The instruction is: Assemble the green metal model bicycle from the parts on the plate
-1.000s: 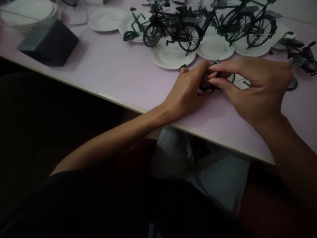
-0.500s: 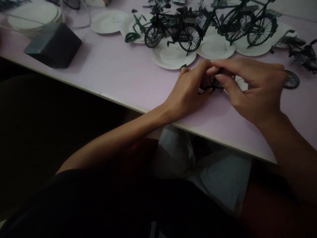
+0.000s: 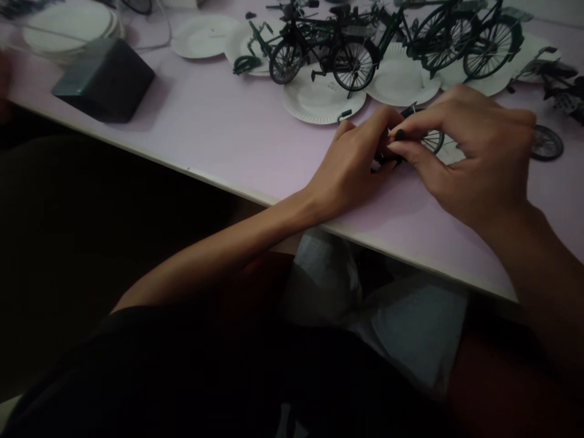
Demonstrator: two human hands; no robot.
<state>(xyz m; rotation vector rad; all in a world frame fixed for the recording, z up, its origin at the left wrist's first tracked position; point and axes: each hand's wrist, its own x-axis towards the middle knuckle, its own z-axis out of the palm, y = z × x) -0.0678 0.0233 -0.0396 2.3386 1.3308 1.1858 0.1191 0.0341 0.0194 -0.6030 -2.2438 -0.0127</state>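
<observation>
A dark model bicycle (image 3: 434,141) is held low over the table, mostly hidden by my two hands. My left hand (image 3: 358,152) wraps round its near end, fingers curled under it. One small dark handle-like end pokes out above that hand. My right hand (image 3: 474,146) pinches a small black part (image 3: 399,135) between thumb and forefinger, close against the left fingertips. What that part is I cannot make out. To the right of my right hand a spoked wheel (image 3: 547,143) shows, low on the table; whether it joins the held bicycle is hidden.
Several model bicycles (image 3: 323,52) stand on and behind paper plates (image 3: 325,106) along the far side. A dark angular block (image 3: 107,82) sits at the left, by a stack of plates (image 3: 68,27) and a cable. The pink table's front edge (image 3: 255,196) runs diagonally below my hands.
My right hand has tilted upward, its knuckles higher, and a small black part now shows in its pinch. More of the held bicycle's wheel has come into sight. The left hand stays nearly still.
</observation>
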